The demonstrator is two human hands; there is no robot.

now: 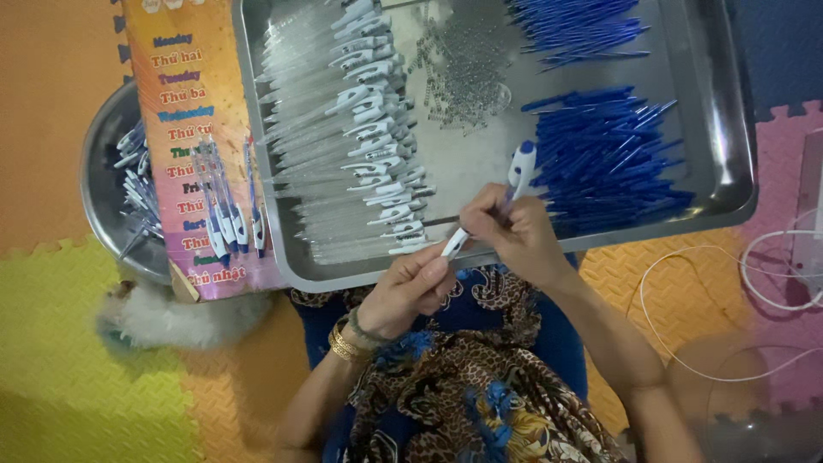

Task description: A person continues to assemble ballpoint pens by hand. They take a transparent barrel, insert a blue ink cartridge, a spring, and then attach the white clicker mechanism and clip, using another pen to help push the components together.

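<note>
Head view: both hands meet over the near rim of the steel tray. Left hand pinches the white-and-blue pen low down, right hand is closed around its middle (blue refills just beyond).

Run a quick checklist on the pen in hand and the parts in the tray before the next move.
1. Pen held by both hands: ok; left hand at the lower end, right hand around the middle.
2. Cap end of the pen clear of the fingers: ok.
3. Clear barrels within reach in the metal tray: ok.
4. Blue refills stocked: ok, two heaps.
5. Springs available: ok, a loose heap.
6. Spring seated inside the pen: cannot tell.
</note>
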